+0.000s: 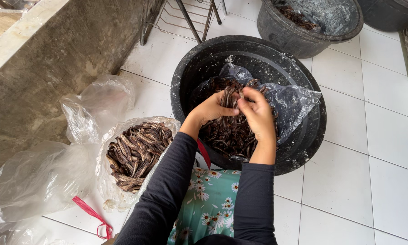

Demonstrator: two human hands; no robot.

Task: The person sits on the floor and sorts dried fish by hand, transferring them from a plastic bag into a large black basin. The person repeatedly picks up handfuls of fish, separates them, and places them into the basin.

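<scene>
- Head view: both hands meet over a large black tub (304,145) standing on a white tiled floor (385,136).
- Left hand (211,109): fingers pinched shut on a small bundle of dark dried pods (230,97), which sticks up just above the fingertips.
- Right hand (258,113): fingers curled and closed on the same bundle from the opposite side, touching the left fingertips.
- Directly under both hands: a loose pile of pods (226,136), lying in a clear plastic bag (294,102) that lines the tub.
- Left of the left hand, well apart, by the forearm: an open clear sack (108,181) full of the same dark pods.
- Further left: empty crumpled plastic bags (36,181), a red tie (93,213), a concrete wall (54,68).
- Beyond the hands: a second black bucket (281,31) holding a few pods.
- Below the forearms: green floral cloth (208,208).
</scene>
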